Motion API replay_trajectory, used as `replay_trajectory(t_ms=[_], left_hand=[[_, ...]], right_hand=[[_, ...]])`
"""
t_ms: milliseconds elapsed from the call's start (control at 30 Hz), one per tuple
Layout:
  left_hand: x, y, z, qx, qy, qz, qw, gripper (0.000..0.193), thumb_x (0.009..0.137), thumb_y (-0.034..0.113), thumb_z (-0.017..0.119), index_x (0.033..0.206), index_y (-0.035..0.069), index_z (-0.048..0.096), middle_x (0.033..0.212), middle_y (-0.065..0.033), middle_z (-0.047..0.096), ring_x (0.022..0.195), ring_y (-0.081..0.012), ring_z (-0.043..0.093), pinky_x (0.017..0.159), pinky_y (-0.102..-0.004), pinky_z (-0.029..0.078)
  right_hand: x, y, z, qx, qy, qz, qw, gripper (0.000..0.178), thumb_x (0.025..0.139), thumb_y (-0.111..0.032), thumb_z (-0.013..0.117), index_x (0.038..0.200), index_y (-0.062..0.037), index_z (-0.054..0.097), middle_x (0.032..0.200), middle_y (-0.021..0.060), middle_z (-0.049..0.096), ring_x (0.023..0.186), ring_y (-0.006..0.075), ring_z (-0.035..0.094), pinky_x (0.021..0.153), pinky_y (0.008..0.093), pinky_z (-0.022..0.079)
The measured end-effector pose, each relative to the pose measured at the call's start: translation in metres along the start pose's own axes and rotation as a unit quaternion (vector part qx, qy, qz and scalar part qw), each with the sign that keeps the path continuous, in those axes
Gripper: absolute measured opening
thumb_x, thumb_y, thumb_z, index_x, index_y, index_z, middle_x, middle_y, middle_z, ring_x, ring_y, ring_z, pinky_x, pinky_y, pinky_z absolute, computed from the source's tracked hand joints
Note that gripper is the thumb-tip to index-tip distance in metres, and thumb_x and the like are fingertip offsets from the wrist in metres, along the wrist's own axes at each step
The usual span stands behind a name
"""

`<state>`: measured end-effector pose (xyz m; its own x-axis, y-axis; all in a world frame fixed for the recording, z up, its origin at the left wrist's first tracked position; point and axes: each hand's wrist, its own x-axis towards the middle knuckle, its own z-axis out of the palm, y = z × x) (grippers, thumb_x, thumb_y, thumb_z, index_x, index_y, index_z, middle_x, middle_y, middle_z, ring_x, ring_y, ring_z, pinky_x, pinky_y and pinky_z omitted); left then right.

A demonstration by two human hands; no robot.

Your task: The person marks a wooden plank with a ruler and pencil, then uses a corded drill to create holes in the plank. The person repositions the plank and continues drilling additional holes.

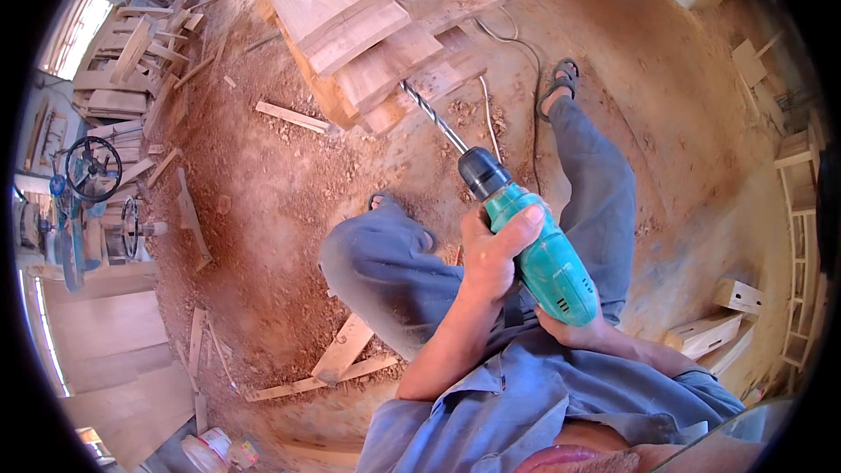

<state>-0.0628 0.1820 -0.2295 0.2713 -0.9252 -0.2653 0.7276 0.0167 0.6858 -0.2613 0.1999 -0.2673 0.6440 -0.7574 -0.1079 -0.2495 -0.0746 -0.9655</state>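
Note:
A green power drill (547,267) with a black chuck (484,172) lies slantwise in front of my body. My left hand (492,250) is wrapped round the front of its housing, thumb across the top. At the rear end, my right hand (569,329) grips the drill from below, its fingers mostly hidden by the housing. The long twist bit (435,117) points up and left. Its tip is at the near end of the stacked wooden boards (385,70); whether it enters the wood I cannot tell. An upper board (328,13) has an oval hole.
Shavings cover the floor, with a loose wood strip (292,116) and crossed offcuts (343,350). A cable (534,61) runs beside the boards. A blue machine with a black handwheel (94,169) stands left, near piled lumber (118,79). Wooden frames (799,245) stand right.

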Motion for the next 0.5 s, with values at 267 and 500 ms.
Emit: replay_trajectory(t_ms=[267, 500], left_hand=[[0.004, -0.005, -0.016, 0.033, -0.020, 0.003, 0.999, 0.044, 0.083, 0.022, 0.080, 0.113, -0.003, 0.061, 0.101, -0.0189, 0.068, 0.084, -0.0281, 0.071, 0.072, -0.0422, 0.061], [0.005, -0.008, -0.024, 0.067, -0.001, 0.013, 0.998, 0.045, 0.082, 0.022, 0.082, 0.113, -0.003, 0.062, 0.101, -0.0179, 0.069, 0.084, -0.0273, 0.071, 0.073, -0.0417, 0.061]], right_hand=[[0.009, 0.029, 0.016, 0.022, 0.002, -0.031, 0.999, 0.025, 0.081, 0.000, 0.076, 0.103, -0.0032, 0.064, 0.089, 0.0068, 0.068, 0.080, 0.0183, 0.067, 0.070, 0.0343, 0.054], [0.017, 0.041, 0.029, 0.070, -0.030, -0.034, 0.997, 0.026, 0.080, -0.004, 0.078, 0.103, -0.0048, 0.067, 0.091, 0.0112, 0.071, 0.079, 0.0253, 0.070, 0.072, 0.0367, 0.056]])
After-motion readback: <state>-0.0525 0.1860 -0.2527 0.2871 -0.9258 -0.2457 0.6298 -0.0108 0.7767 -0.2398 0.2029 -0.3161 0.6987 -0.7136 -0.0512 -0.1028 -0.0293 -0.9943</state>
